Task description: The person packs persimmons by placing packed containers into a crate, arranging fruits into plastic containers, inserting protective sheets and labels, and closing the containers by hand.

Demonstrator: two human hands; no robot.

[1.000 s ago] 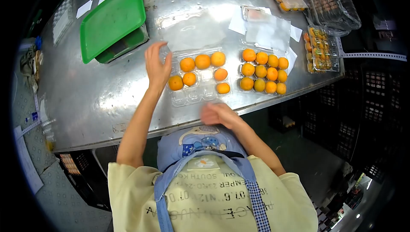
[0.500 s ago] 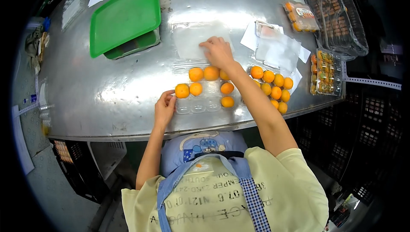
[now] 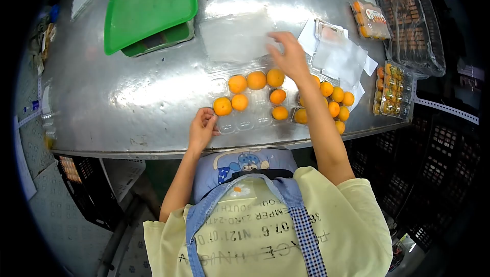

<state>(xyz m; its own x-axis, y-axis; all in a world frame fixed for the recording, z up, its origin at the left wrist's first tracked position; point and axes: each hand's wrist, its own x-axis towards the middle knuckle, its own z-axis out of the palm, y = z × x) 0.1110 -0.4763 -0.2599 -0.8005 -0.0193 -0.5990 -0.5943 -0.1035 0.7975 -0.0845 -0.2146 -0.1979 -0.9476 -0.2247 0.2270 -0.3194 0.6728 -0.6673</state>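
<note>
A clear plastic fruit box [image 3: 244,122] lies opened out near the table's front edge. Several of its cups hold small oranges [image 3: 239,102], while others in the middle and front left stand bare. My left hand [image 3: 202,127] has its fingers curled at the box's left edge, pinching the rim. Over the right side of the box's flat lid [image 3: 229,40] is my right hand [image 3: 291,58], fingers apart and nothing seen in them. My right forearm passes over a second group of oranges [image 3: 337,94] and hides part of it.
A green tray [image 3: 153,9] sits on a container at the back left. Papers and clear plastic sheets [image 3: 339,60] lie right of the lid. Packed fruit boxes [image 3: 370,19] and a plastic-covered crate [image 3: 408,22] stand at the far right. Black crates [image 3: 439,144] stand below the table's right edge.
My right hand has moved right across the lid, its fingers spreading apart. My left hand stays at the box's left edge. The whole view has shifted slightly with the head.
</note>
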